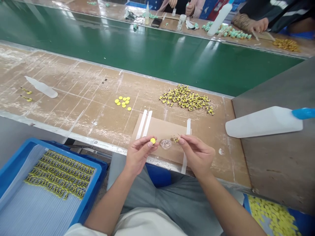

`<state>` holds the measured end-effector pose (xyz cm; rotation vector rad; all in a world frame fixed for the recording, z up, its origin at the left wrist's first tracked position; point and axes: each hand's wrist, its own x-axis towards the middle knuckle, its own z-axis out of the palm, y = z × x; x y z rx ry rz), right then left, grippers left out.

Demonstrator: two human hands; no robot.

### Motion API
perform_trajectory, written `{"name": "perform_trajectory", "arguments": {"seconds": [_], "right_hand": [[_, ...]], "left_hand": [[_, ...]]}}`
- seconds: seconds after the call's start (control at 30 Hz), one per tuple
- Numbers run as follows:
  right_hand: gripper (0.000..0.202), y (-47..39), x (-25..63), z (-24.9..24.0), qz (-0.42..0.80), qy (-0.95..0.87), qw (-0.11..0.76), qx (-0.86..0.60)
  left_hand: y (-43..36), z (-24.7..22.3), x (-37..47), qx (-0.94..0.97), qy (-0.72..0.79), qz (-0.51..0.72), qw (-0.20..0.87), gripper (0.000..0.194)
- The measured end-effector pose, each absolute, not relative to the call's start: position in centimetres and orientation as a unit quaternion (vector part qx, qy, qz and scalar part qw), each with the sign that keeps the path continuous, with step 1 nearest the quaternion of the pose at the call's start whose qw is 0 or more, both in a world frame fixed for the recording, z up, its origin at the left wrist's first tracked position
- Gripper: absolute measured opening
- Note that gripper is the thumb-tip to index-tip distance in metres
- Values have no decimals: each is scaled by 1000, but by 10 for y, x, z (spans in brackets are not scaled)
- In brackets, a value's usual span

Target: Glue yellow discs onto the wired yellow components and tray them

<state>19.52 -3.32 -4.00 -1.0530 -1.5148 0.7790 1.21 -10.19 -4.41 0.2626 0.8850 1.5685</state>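
Observation:
My left hand point(138, 155) pinches a small round yellow disc point(153, 140) between thumb and fingertips, its flat face turned up. In my right hand point(199, 153) a small yellow-and-dark figure piece point(175, 140) is gripped at the fingertips; its exact shape is too small to tell. Between the two hands a clear round dish point(165, 144) rests on a cardboard sheet point(169, 126) with white tape strips. Beyond the sheet lie several loose yellow discs point(123, 103) and a heap of small yellow-and-dark pieces point(187, 98).
A white bottle with a blue cap point(263, 122) is by the metal panel at right. A blue tray point(97, 173) holds rows of yellow-and-dark pieces at lower left. More yellow discs point(273, 213) lie low right. Past the green belt point(137, 46), other people's hands work.

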Motion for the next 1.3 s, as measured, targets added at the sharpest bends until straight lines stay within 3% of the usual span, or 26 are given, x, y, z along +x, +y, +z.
{"name": "perform_trajectory", "arguments": {"seconds": [0.17,0.4,1.3], "right_hand": [[14,-48,185,-24,453,-546,553,-436],[13,-60,170,-5,497,-545,564,-372],[32,-67,173,2,375,-661,549,-348]], "left_hand": [[-108,-32,21,95,365,676,633,21],[-116,-18,35,117,337,668,653,19],[-120,-15,37,132,362,652,653,21]]}}
